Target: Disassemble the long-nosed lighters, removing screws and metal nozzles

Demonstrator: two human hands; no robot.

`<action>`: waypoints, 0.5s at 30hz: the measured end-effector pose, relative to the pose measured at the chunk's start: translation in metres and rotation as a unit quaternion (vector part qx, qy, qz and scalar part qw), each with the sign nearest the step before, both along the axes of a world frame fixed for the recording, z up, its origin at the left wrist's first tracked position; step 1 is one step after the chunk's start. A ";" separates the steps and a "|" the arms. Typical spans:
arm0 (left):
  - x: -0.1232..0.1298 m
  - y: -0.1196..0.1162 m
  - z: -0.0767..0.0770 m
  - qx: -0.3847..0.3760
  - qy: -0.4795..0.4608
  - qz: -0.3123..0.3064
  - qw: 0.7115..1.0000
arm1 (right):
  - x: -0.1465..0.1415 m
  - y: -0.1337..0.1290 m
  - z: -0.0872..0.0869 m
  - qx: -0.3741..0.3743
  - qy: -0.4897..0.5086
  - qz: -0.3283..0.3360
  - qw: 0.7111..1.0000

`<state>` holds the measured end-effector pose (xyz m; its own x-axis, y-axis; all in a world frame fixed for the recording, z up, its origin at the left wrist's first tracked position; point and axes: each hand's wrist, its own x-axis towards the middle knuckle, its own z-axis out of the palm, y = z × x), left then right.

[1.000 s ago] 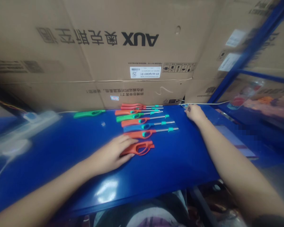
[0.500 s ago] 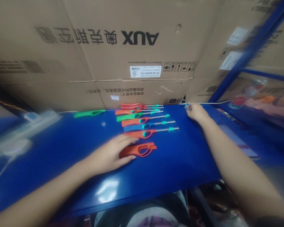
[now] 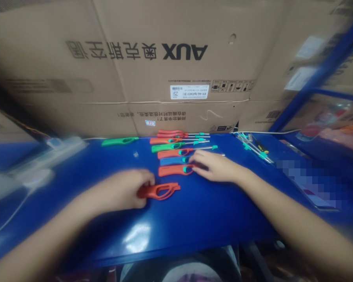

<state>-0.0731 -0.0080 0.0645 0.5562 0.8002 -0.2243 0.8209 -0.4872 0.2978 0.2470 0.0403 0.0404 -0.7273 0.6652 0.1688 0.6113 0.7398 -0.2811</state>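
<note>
My left hand (image 3: 128, 190) is closed round the rear of an orange lighter body (image 3: 160, 191), which has an open trigger loop and shows no metal tube. Beyond it, long-nosed gas lighters lie in a row. My right hand (image 3: 213, 166) reaches over the row, fingers curled at the trigger end of the nearest orange lighter (image 3: 172, 170). Its fingertips also lie close to the blue lighter (image 3: 173, 161), and the hand hides the nearest lighter's tube. Farther back lie another orange lighter (image 3: 172, 153), a green lighter (image 3: 166, 147) and red lighters (image 3: 169, 133).
Metal tubes with teal clips (image 3: 254, 149) lie at the back right beside a yellow-black screwdriver (image 3: 261, 147). A green lighter body (image 3: 119, 141) lies back left, near a white power strip (image 3: 61, 152). A large cardboard box (image 3: 153, 78) stands behind the blue tabletop (image 3: 211, 219).
My right hand has come from the tubes at the back right to the front of the lighter row. My left hand has drawn the orange body slightly left and nearer me.
</note>
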 end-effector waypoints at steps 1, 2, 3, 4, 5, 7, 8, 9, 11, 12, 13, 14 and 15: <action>-0.010 0.002 0.002 -0.008 0.033 0.016 0.999 | -0.004 -0.003 -0.001 -0.012 -0.010 0.011 1.000; -0.020 0.005 0.004 -0.014 0.068 0.037 0.997 | -0.007 -0.004 -0.002 -0.020 -0.022 0.018 0.999; -0.032 0.009 0.006 -0.016 0.103 0.065 0.992 | -0.009 -0.005 -0.003 -0.026 -0.032 0.022 0.999; -0.044 0.014 0.007 -0.024 0.144 0.112 0.983 | -0.009 -0.005 -0.003 -0.031 -0.040 0.023 0.998; -0.056 0.020 0.007 -0.037 0.177 0.171 0.969 | -0.008 -0.004 -0.003 -0.034 -0.044 0.023 0.998; -0.078 0.035 0.008 -0.041 0.203 0.243 0.948 | -0.006 -0.002 -0.004 -0.043 -0.042 0.020 0.998; -0.088 0.042 0.009 -0.014 0.200 0.260 0.944 | -0.005 -0.001 -0.004 -0.046 -0.036 0.018 0.998; -0.095 0.049 0.009 0.002 0.203 0.272 0.941 | -0.004 0.000 -0.004 -0.048 -0.031 0.017 0.998; -0.107 0.062 0.010 0.025 0.205 0.290 0.934 | -0.003 0.000 -0.004 -0.050 -0.025 0.015 0.998; -0.111 0.068 0.010 0.033 0.201 0.295 0.934 | -0.003 0.000 -0.005 -0.050 -0.025 0.014 0.998; -0.113 0.073 0.010 0.042 0.195 0.301 0.933 | -0.003 0.000 -0.005 -0.050 -0.026 0.014 0.998; -0.115 0.077 0.009 0.052 0.185 0.307 0.932 | -0.003 0.000 -0.006 -0.050 -0.028 0.014 0.998; -0.116 0.081 0.008 0.062 0.173 0.313 0.932 | -0.003 0.000 -0.006 -0.049 -0.029 0.014 0.998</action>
